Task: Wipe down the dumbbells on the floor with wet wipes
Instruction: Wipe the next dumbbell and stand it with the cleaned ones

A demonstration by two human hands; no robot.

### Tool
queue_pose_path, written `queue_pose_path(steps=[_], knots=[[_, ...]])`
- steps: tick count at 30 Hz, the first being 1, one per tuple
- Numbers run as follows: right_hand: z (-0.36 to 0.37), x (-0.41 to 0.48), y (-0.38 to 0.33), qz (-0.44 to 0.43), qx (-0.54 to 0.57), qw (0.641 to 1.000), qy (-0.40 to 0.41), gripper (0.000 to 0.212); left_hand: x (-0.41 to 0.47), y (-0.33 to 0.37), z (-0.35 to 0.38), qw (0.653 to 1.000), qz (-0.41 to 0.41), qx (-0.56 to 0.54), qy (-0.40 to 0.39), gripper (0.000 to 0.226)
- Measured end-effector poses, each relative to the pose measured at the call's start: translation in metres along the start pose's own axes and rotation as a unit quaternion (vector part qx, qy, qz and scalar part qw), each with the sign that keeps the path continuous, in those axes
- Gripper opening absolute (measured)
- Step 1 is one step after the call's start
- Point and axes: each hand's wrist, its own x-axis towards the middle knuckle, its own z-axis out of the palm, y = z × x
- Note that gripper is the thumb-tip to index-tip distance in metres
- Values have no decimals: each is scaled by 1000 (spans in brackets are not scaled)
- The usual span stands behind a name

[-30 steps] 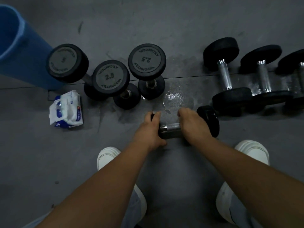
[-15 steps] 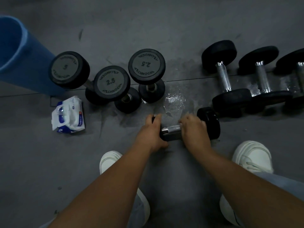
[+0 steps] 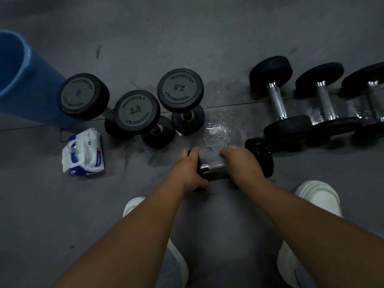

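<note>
Chrome-barred dumbbell (image 3: 216, 166) lies nine-to-three o'clock: your left hand (image 3: 188, 169) clamps its nine o'clock head, your right hand (image 3: 241, 163) wraps the bar

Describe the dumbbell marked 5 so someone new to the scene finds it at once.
Start at the blue bin at the left edge. Three dumbbells stand on end beside it; take the leftmost dumbbell, the one nearest the bin. Its top face reads 5, while the middle dumbbell and the right upright dumbbell both read 2.5.
</note>
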Motion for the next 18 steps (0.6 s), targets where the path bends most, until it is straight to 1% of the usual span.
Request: queue_pose_path(steps=[1, 2, 4, 5, 6, 8, 9, 10, 12, 13, 14, 16, 17, 18], knots=[[1, 0, 4, 25, -11, 1000, 16, 19, 0, 0, 0, 1000, 2, 0, 2, 123], [0, -4, -2, 12, -19, 1000, 8, 18, 0, 1, 0, 1000, 3, -2, 3, 123], [2, -9, -22, -62, -3, 997, -41, 19, -1, 2, -1, 1000, 3, -8, 2, 122], [0, -9, -27, -87, 0, 995, -45, 20, -2, 3, -1, 1000, 1, -9, 1, 122], [-5, -5, -25, -65, 8, 997, -34, 19, -2, 3, -1, 1000, 1, -8, 0, 121], [-8, -1, -8, 32, 31, 999, 15, 16, -3, 4, -1, 1000, -2, -3, 4, 120], [-5, -3, -4, 53, 14, 998, 23, 14, -3, 4, -2, 1000, -5, -1, 4, 120], [-5, -9, -8, 33, 5, 999, 15, 13, -3, 5, -2, 1000, -7, -1, 3, 120], [-3, -15, -25, -63, -4, 997, -42, 14, -3, 5, -3, 1000, -7, -6, 0, 121], [-4, -13, -28, -89, 1, 995, -50, 16, -3, 5, -3, 1000, -5, -9, 0, 121], [-9, -8, -26, -64, 14, 997, -39, 16, -2, 5, -2, 1000, -4, -10, 1, 121], [-12, -1, -14, 27, 50, 998, 20, 12, -2, 4, -1, 1000, -5, -8, 4, 120], [-10, -3, -14, 36, 42, 998, 24, 11, -1, 4, -1, 1000, -7, -8, 4, 121], [-8, -9, -20, 2, 32, 999, 1, 13, -1, 4, -1, 1000, -8, -9, 0, 121]])
